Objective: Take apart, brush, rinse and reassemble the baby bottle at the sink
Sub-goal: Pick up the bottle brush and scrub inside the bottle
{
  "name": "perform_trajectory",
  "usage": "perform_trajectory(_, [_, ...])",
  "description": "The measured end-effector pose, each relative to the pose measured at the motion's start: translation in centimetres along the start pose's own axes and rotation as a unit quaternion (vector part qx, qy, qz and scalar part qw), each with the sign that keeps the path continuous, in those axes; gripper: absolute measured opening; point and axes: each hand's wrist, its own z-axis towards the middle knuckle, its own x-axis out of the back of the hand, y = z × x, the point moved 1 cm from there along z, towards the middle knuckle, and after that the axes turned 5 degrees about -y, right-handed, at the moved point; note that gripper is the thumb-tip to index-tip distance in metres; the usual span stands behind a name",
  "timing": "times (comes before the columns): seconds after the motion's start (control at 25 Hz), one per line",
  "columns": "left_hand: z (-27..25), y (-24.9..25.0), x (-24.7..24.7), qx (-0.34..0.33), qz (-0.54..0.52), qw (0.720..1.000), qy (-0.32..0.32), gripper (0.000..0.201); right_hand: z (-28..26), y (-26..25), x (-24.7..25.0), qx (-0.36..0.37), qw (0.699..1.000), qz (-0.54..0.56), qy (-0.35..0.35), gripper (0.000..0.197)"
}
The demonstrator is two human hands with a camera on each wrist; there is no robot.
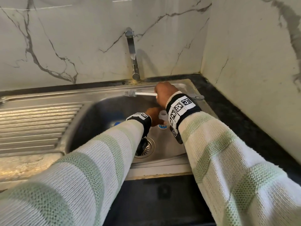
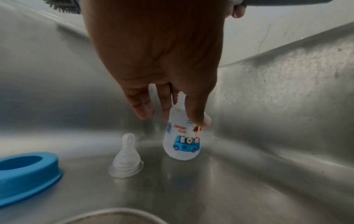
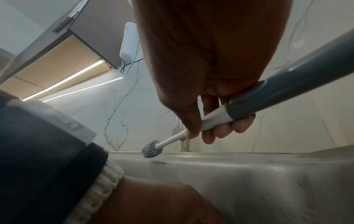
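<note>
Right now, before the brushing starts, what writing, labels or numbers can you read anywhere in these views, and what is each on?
"SAFARI": red print on the bottle, above a blue bus picture.
Small line under it, and the small blue boxes beside it: too blurred to read.
Wrist bands: square black-and-white code markers and tiny digits, not readable.
Brush, tap, blue ring, teat: no text visible.

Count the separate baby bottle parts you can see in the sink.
3: the bottle under the left hand, the teat standing beside it, the blue ring further left. Others may be hidden.
</note>
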Motion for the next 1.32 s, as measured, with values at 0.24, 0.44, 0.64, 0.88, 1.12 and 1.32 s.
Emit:
perform_trajectory(0.24, [-3.2, -1.5, 4.4, -0.004, -0.156, 0.984, 0.086, 0.045, -0.2, 0.1, 0.5, 0.009, 1.0, 0.018, 0.016, 0.03])
perform_trajectory(0.44, [-9.1, -8.1, 8.4, 0.036, -0.327, 0.929, 0.171, 0.044, -0.4, -0.9, 0.6, 0.046, 0.998, 0.045, 0.029, 0.025])
perform_trajectory(0.64, [-12.8, -12.1, 8.6, 0.121, -0.406, 0.865, 0.267, 0.059, -0.6, -0.4, 0.9, 0.056, 0.998, 0.039, 0.016, 0.022])
perform_trajectory(0.88, [-14.6, -13.4, 8.7, 0.129, -0.539, 0.75, 0.36, 0.034, -1.1, -0.8, 0.5, 0.081, 0.994, 0.069, 0.023, 0.019])
perform_trajectory(1.12, [-14.3, -14.9, 8.6, 0.155, -0.623, 0.676, 0.361, 0.032, -1.3, 0.0, 0.2, 0.076, 0.992, 0.098, 0.024, 0.026])
perform_trajectory(1.32, [-14.2, -14.8, 8.8, 0.127, -0.67, 0.655, 0.326, 0.031, -1.4, 0.7, 0.4, 0.084, 0.99, 0.109, 0.018, 0.029])
